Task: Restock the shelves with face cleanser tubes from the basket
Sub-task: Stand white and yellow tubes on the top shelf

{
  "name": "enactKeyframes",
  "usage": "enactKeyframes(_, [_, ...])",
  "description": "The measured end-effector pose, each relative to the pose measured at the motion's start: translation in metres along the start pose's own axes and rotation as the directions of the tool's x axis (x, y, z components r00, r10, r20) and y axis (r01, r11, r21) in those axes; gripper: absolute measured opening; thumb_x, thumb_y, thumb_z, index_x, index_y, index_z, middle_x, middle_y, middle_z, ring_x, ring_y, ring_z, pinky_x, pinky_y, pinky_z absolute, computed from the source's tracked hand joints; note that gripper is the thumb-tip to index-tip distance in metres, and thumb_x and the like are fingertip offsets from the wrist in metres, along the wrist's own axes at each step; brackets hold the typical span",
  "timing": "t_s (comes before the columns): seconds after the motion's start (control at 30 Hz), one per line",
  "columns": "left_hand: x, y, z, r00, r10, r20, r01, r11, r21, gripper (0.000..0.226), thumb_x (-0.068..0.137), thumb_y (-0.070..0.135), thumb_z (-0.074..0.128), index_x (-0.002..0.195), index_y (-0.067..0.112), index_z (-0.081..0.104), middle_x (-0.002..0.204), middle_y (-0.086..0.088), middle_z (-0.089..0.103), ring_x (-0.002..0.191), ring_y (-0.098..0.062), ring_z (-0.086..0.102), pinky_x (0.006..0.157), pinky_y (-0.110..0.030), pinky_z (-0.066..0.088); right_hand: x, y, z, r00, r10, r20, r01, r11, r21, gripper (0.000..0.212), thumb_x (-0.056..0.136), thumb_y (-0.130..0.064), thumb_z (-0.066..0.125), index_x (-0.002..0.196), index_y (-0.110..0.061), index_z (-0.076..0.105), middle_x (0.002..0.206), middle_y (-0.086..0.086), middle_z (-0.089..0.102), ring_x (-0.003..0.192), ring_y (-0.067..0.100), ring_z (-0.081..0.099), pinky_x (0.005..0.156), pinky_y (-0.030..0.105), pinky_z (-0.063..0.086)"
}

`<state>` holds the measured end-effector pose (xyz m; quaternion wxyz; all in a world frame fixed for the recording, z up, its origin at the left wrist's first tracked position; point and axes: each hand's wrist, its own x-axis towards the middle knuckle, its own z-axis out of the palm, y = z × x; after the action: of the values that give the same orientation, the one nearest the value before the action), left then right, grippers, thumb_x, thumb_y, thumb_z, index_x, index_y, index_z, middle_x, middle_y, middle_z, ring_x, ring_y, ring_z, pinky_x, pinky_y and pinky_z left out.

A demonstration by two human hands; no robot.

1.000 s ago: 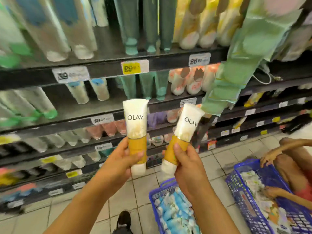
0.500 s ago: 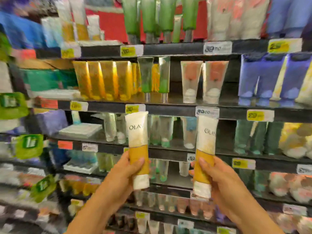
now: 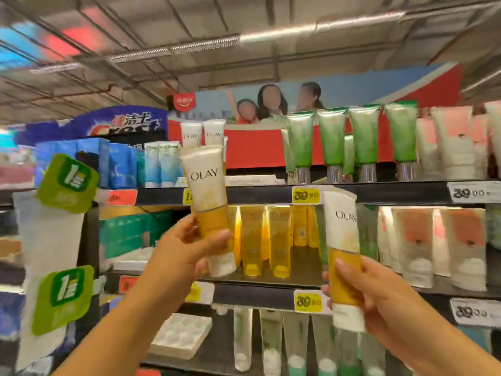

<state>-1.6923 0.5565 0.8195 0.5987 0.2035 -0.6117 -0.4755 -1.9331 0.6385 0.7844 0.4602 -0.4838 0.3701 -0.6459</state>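
- Filling most of the view, the shelves (image 3: pixel 271 194) carry rows of tubes, with yellow price tags (image 3: pixel 305 195) on their front edges.
- A banner (image 3: pixel 271 126) with people on it stands above the top shelf, and green tubes (image 3: pixel 363 137) stand in a row in front of it.
- Two white Olay tubes (image 3: pixel 203 134) stand on the top shelf, at the left of the green ones.
- The left hand (image 3: pixel 184 248) grasps one face cleanser tube (image 3: pixel 208 196) by its yellow lower part; the tube is tilted, with its top in front of the top shelf edge.
- The right hand (image 3: pixel 360 291) grasps a second face cleanser tube (image 3: pixel 343 240), nearly upright, lower and more to the right.
- The basket is not visible.
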Motion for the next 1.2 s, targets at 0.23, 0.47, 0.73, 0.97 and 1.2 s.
enactKeyframes(0.23, [0.119,0.036,-0.015,0.987,0.156,0.031,-0.159,0.974,0.161,0.065,0.05,0.035,0.077,0.11,0.014,0.065,0.102,-0.003,0.072,0.095,-0.018,0.067,0.081,-0.033,0.052,0.061,-0.017,0.051,0.992,-0.129,0.008,0.13,0.991,-0.025,0.037,0.064,-0.028,0.064,0.095,-0.007,0.063,0.069,0.007,0.067,0.059,0.015,0.066,0.051,0.028,0.055])
enactKeyframes(0.47, [0.205,0.022,0.003,0.968,0.252,-0.016,-0.244,0.952,0.186,0.028,0.081,0.016,0.068,0.109,0.017,0.065,0.096,0.003,0.07,0.09,-0.013,0.065,0.071,-0.023,0.047,0.129,-0.059,0.082,0.939,-0.343,0.027,0.343,0.933,-0.111,0.043,0.061,-0.037,0.061,0.096,-0.012,0.057,0.067,-0.003,0.065,0.064,0.01,0.063,0.061,0.027,0.052])
enactKeyframes(0.73, [0.243,0.001,0.01,0.92,0.39,-0.048,-0.33,0.833,0.443,0.03,0.082,0.018,0.068,0.111,0.018,0.062,0.099,0.003,0.07,0.091,-0.011,0.064,0.079,-0.026,0.052,0.216,-0.089,0.098,0.781,-0.613,0.117,0.622,0.746,-0.239,0.019,0.084,-0.027,0.064,0.101,-0.031,0.055,0.095,-0.012,0.066,0.088,0.001,0.063,0.073,0.018,0.05])
enactKeyframes(0.97, [0.25,-0.004,0.017,0.876,0.482,0.039,-0.393,0.663,0.637,0.035,0.083,0.02,0.066,0.116,0.022,0.053,0.104,0.003,0.065,0.095,-0.014,0.061,0.076,-0.018,0.049,0.27,-0.092,0.109,0.705,-0.703,0.093,0.701,0.672,-0.238,0.021,0.083,-0.017,0.067,0.09,-0.031,0.054,0.087,-0.017,0.063,0.069,-0.016,0.059,0.059,0.004,0.049])
enactKeyframes(1.2, [0.252,-0.004,0.017,0.877,0.479,0.031,-0.375,0.644,0.667,0.036,0.085,0.024,0.065,0.117,0.019,0.051,0.106,0.001,0.063,0.097,-0.016,0.06,0.08,-0.026,0.051,0.289,-0.089,0.104,0.68,-0.734,-0.001,0.688,0.638,-0.345,0.025,0.084,-0.019,0.066,0.102,-0.025,0.05,0.089,-0.016,0.059,0.078,-0.004,0.056,0.068,0.012,0.044])
